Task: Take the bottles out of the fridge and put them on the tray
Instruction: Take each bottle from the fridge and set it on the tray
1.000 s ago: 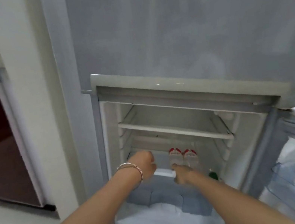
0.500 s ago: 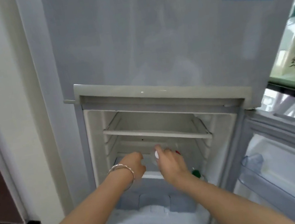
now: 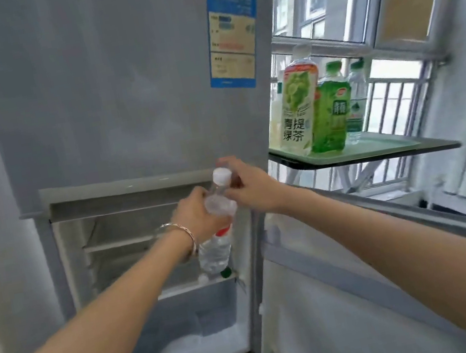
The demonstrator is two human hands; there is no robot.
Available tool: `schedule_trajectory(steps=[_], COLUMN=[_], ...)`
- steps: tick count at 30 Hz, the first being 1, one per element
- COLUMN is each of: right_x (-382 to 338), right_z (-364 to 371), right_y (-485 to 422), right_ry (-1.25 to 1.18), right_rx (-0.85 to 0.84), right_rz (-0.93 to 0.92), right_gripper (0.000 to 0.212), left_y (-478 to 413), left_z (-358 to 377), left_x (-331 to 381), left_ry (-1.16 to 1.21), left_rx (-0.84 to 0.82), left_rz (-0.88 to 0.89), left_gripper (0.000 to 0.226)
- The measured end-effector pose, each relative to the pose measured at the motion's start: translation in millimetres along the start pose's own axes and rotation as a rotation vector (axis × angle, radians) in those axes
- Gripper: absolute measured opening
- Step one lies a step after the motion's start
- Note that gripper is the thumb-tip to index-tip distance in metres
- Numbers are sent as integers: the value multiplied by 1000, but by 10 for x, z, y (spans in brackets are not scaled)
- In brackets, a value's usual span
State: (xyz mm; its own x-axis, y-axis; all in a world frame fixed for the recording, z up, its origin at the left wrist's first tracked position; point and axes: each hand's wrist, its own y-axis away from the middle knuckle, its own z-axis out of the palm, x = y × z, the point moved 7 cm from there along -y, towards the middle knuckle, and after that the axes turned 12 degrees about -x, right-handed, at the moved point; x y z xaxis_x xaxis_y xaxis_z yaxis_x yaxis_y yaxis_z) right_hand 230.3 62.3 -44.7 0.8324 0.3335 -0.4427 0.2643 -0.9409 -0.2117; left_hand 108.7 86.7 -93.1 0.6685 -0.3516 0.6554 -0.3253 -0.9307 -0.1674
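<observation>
One bottle (image 3: 220, 205) out, tilted
Left grip (image 3: 198, 218) clamped on its shoulder, right grip (image 3: 247, 187) at the neck, hold unclear; a fumbled swap could drop it short of the tray (image 3: 376, 149) at 2 o'clock

Held bottle: clear water bottle (image 3: 221, 206) with a white cap and red label, tilted, in front of the open compartment. The left hand (image 3: 198, 216) grips its middle and the right hand (image 3: 247, 187) holds its neck.
Fridge: grey fridge (image 3: 119, 103), lower door open.
Tray: pale green tray (image 3: 382, 146), right of the fridge.
On tray: green tea bottle (image 3: 297, 109), green bottle (image 3: 332, 118) and green-capped clear bottle (image 3: 358, 92), upright and close together.
</observation>
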Motion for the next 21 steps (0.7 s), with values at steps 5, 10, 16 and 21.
schedule_trajectory(steps=[5,10,16,21], right_x=[243,465,884,1664], right_z=[-294,-713,-1845,-2431], right_y=[594,810,1136,1108], right_ry=[-222,-395,-450,-336], right_rx=[-49,230,609,603], right_rz=[71,59,91,175], right_gripper=[67,82,94,58], left_y=[211,193,-124,-627], left_z=[-200,-206,181,896], left_x=[793,1583,2391,2901], left_ry=[89,297,447,251], left_rx=[130,230,33,-173], left_rz=[142,339,569,564], left_gripper=[62,62,43,56])
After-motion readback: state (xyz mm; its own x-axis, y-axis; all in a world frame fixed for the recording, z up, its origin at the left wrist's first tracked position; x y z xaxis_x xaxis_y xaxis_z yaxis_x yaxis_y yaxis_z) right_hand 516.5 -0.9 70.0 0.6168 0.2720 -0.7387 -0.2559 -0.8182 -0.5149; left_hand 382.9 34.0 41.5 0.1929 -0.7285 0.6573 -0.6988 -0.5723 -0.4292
